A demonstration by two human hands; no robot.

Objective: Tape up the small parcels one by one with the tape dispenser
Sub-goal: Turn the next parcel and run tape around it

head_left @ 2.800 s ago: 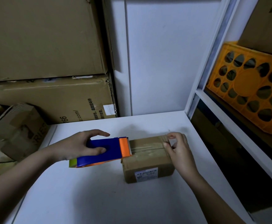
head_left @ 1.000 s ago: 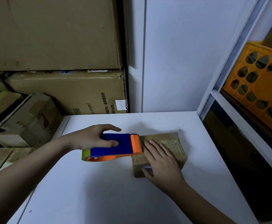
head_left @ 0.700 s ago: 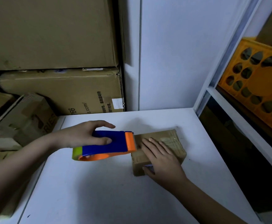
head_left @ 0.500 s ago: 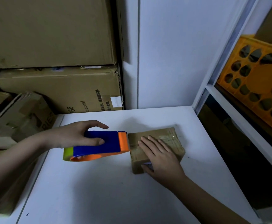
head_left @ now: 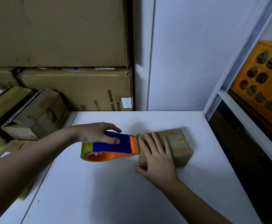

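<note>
Small brown parcel [head_left: 178, 146] sits toward the bench's [head_left: 115, 191] far right corner. Right hand [head_left: 156, 154] lies flat on its top, fingers straight and spread. Left hand [head_left: 98, 133] grips the blue-and-orange tape dispenser [head_left: 111, 147], its orange nose against the parcel's left end. Stacked cardboard boxes [head_left: 77, 89] stand beyond the bench's far-left edge.

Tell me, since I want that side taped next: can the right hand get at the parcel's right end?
Probably yes: the right hand lies flat on the parcel, whose right end is uncovered.
</note>
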